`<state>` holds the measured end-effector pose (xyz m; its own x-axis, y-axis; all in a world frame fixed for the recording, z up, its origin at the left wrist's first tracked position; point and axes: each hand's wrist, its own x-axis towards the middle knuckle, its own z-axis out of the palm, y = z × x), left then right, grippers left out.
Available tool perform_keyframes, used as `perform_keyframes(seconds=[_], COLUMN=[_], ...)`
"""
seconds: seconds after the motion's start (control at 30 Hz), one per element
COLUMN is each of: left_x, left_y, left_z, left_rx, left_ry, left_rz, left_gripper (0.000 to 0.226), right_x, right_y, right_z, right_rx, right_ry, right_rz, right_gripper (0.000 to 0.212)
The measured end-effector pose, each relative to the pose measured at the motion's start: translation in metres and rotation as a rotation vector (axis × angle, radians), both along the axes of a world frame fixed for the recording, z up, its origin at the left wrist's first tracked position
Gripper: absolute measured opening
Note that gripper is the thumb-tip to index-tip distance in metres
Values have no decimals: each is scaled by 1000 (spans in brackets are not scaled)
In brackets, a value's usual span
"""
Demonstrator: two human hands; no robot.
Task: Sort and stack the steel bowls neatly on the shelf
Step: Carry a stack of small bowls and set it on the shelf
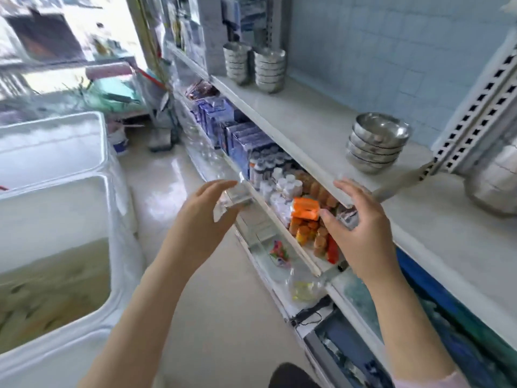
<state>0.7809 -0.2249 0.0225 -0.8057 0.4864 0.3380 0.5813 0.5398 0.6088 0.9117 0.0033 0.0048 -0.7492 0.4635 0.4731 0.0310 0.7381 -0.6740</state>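
- Steel bowls (377, 144) stand stacked on the shelf (307, 127); left hand (212, 217) and right hand (361, 233) hover empty, fingers wide.
- Probably best: cup them from both sides and lift level.

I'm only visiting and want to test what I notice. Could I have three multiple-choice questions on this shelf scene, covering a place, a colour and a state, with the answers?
1. Where do the steel bowl stacks stand?
A. on the floor
B. on the upper white shelf
C. in a basket

2. What colour is the packet next to the thumb of the right hand?
A. green
B. black
C. orange

3. How are the right hand and the left hand?
A. both open, holding nothing
B. both gripping one bowl
C. each holding a lid

Answers:
1. B, the stacks rest on the top shelf board.
2. C, the packet is bright orange.
3. A, the fingers are spread and there is nothing between them.
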Motion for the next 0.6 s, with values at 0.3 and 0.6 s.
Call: perform_keyframes(seconds=[0.3, 0.6], left_x=[-134, -323], left_y=[-2, 92], left_z=[-14, -25], left_rx=[45, 67], left_ry=[-27, -107], left_rz=[87, 17], left_gripper=[38, 38], right_x=[-170, -365], right_y=[17, 112], right_z=[2, 11], right_rx=[-14, -91], right_ry=[29, 79], right_rz=[31, -8], right_gripper=[49, 50])
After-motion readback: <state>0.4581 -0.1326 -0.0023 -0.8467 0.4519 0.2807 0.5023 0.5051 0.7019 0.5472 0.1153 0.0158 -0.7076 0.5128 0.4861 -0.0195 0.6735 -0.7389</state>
